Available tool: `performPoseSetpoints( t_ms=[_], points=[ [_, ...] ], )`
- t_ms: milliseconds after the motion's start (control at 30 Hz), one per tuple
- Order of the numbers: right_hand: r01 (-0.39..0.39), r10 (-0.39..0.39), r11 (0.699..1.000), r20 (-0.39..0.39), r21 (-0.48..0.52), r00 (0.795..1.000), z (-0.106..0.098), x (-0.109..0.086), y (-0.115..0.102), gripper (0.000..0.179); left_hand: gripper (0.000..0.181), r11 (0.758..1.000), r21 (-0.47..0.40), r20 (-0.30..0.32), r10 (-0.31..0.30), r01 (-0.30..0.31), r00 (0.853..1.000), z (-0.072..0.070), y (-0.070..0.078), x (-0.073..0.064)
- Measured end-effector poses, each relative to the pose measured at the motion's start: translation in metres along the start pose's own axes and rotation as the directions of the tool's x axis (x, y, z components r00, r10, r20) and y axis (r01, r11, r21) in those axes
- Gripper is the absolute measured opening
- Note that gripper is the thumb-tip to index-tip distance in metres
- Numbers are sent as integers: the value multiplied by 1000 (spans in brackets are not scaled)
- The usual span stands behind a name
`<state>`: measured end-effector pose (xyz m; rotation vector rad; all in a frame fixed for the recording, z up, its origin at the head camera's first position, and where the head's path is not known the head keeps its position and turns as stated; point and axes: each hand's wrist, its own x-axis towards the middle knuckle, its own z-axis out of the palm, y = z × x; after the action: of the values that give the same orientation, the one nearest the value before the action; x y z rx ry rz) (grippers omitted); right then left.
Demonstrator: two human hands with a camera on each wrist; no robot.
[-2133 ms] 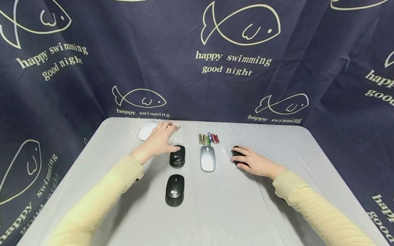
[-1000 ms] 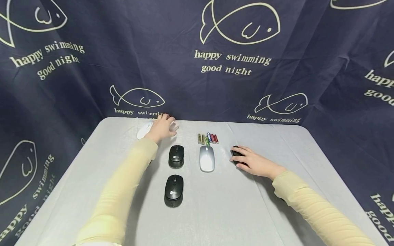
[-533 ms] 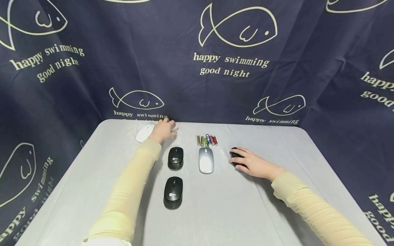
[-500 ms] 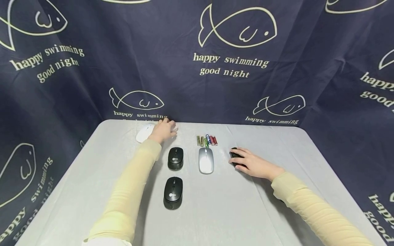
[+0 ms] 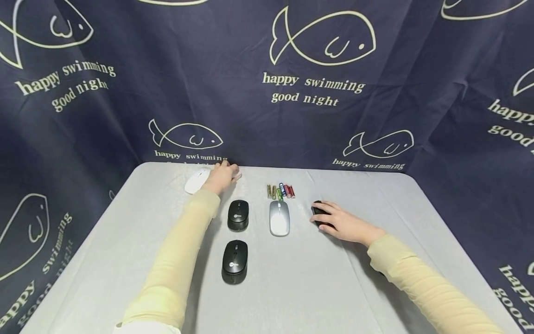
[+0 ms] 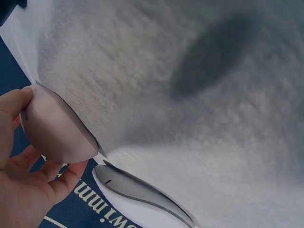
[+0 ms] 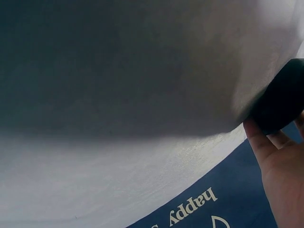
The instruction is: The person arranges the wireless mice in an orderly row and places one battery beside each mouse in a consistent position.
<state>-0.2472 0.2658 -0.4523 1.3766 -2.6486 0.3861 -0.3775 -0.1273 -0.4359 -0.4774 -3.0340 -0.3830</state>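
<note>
On the grey table point(image 5: 292, 297), your left hand point(image 5: 220, 178) grips a pinkish mouse point(image 6: 57, 126) beside a white mouse point(image 5: 197, 181) at the back, your right hand point(image 5: 345, 224) the rightmost black mouse point(image 7: 280, 99); neither released, the work looks unfinished.

Near the far edge of the worktop point(image 5: 292, 287), towards eleven o'clock, I can see a smooth, rounded pinkish mouse point(image 6: 59, 126), pinched between thumb and fingers by the left hand point(image 5: 223, 176). Just beside it, at nine o'clock, a white mouse point(image 5: 196, 181) sits flat on its base. Over at one o'clock lies a black mouse point(image 7: 282, 97), its top largely hidden under the spread fingers of the right hand point(image 5: 340, 222).
</note>
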Motion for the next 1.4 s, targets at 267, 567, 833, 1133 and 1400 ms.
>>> performPoseSetpoints(
  t_ms=[267,567,833,1133,1400],
  points=[
    [21,-21,1000,-10,-18,1000,2,0,2,28,34,1000,5,16,0,0,1000,-4,3,-2],
    [5,-5,1000,2,-3,1000,0,1,0,27,32,1000,15,11,6,-6,1000,-3,2,1],
    [-12,12,1000,11,5,1000,0,1,0,27,35,999,35,3,9,-9,1000,-4,0,0],
    [6,-6,1000,-7,-5,1000,0,1,1,27,32,996,72,-37,63,-60,997,-9,6,-6],
    [36,-37,999,-18,-23,999,2,1,2,28,34,992,94,-48,90,-86,995,-16,12,-9]
  ],
)
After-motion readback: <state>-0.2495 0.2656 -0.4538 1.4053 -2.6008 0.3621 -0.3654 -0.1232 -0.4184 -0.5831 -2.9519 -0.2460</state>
